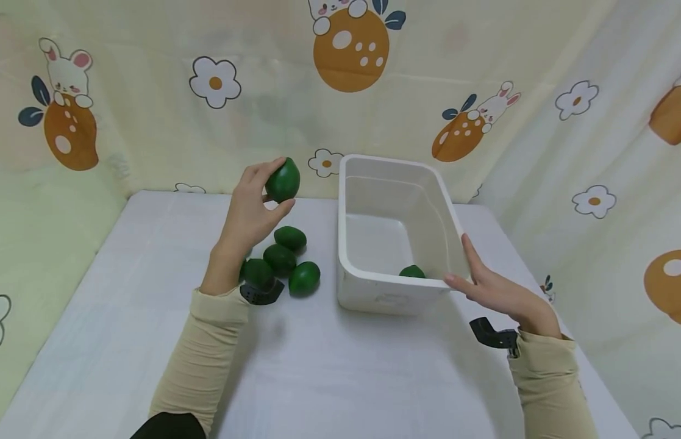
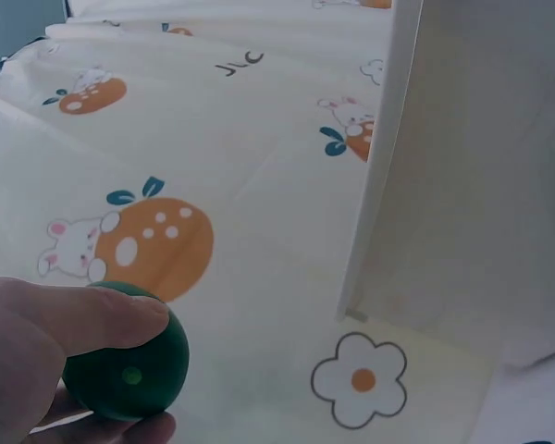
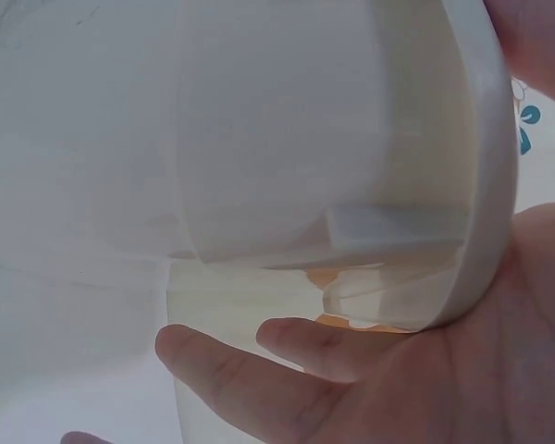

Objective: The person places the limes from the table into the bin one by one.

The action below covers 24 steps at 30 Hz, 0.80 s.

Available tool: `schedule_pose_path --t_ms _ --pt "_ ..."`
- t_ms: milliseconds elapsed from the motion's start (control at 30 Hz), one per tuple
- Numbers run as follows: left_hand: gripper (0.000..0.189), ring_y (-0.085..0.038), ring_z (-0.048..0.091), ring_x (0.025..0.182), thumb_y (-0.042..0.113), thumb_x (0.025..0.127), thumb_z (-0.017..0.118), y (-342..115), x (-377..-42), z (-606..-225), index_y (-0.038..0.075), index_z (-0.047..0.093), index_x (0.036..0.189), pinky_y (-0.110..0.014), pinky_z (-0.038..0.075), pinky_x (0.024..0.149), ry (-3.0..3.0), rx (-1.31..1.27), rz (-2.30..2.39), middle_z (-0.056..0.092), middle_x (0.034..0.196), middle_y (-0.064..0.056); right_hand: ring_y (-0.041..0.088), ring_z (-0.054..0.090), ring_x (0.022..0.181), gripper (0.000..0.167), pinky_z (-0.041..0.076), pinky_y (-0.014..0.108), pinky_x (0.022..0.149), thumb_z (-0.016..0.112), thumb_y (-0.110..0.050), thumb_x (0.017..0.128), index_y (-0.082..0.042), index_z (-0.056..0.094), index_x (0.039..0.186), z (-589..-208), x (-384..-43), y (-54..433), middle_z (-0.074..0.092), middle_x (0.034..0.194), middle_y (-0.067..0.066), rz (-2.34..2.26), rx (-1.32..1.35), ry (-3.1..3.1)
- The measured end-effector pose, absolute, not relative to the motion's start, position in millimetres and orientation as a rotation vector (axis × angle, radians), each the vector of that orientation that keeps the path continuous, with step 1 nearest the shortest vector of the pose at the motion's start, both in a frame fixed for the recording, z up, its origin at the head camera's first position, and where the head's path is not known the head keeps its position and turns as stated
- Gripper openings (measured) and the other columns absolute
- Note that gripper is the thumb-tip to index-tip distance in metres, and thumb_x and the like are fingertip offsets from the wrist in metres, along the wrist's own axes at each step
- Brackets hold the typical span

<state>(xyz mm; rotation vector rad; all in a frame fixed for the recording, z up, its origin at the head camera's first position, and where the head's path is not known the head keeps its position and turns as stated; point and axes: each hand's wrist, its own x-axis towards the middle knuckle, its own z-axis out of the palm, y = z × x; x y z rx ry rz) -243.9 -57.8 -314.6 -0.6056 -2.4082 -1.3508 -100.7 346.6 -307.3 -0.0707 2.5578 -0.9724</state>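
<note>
My left hand (image 1: 253, 204) is raised over the back of the table and pinches a dark green avocado (image 1: 284, 181) between thumb and fingers. The left wrist view shows its round end with a pale spot. Below and beside that forearm, several more avocados (image 1: 280, 261) lie in a group on the table, partly covered by the wrist. A deep white plastic bin (image 1: 397, 297) stands to their right, with one avocado (image 1: 412, 272) partly visible behind its front rim. My right hand (image 1: 491, 286) holds the bin's front right corner, thumb on the front rim and fingers along the right wall.
The table (image 1: 329, 372) has a white cover. Behind it and along the sides hang pale curtains (image 1: 263, 134) printed with rabbits, orange fruit and flowers. The bin's tall walls rise between my two hands.
</note>
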Motion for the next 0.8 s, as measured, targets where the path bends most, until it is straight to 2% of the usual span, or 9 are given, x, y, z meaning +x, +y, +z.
schedule_pose_path --t_ms 133,367,633,800 --pt "0.068 -0.028 0.051 0.121 0.016 0.083 0.073 -52.3 -239.6 -313.6 0.026 0.042 0.142 -0.041 0.055 0.087 -2.401 -0.642 -1.354 0.041 0.137 -0.013 0.048 0.014 0.139 0.091 0.04 0.062 0.097 0.045 -0.043 0.098 -0.03 -0.035 0.142 -308.0 -100.4 345.6 -0.021 0.156 0.017 -0.992 -0.072 2.552" --pt "0.068 -0.025 0.052 0.12 0.016 0.082 0.073 -40.6 -232.6 -313.3 0.024 0.043 0.143 -0.038 0.055 0.086 -2.372 -0.72 -1.332 0.042 0.136 -0.01 0.047 0.019 0.138 0.092 0.042 0.059 0.096 0.045 -0.044 0.098 -0.029 -0.033 0.143 -308.1 -99.8 344.3 -0.015 0.157 0.019 -0.984 -0.06 2.557" --pt "0.067 -0.024 0.052 0.12 0.016 0.083 0.073 -26.3 -225.0 -313.0 0.022 0.043 0.142 -0.036 0.054 0.088 -2.346 -0.826 -1.278 0.042 0.138 -0.008 0.048 0.016 0.138 0.091 0.043 0.062 0.092 0.045 -0.042 0.098 -0.031 -0.034 0.142 -308.7 -100.6 345.0 -0.017 0.157 0.019 -0.991 -0.092 2.572" --pt "0.067 -0.022 0.052 0.119 0.014 0.082 0.073 -15.2 -218.7 -314.6 0.022 0.044 0.142 -0.034 0.052 0.091 -2.323 -0.891 -1.257 0.042 0.137 -0.008 0.049 0.011 0.139 0.091 0.038 0.067 0.094 0.046 -0.039 0.099 -0.033 -0.035 0.141 -308.4 -100.6 344.2 -0.019 0.156 0.019 -1.011 -0.113 2.577"
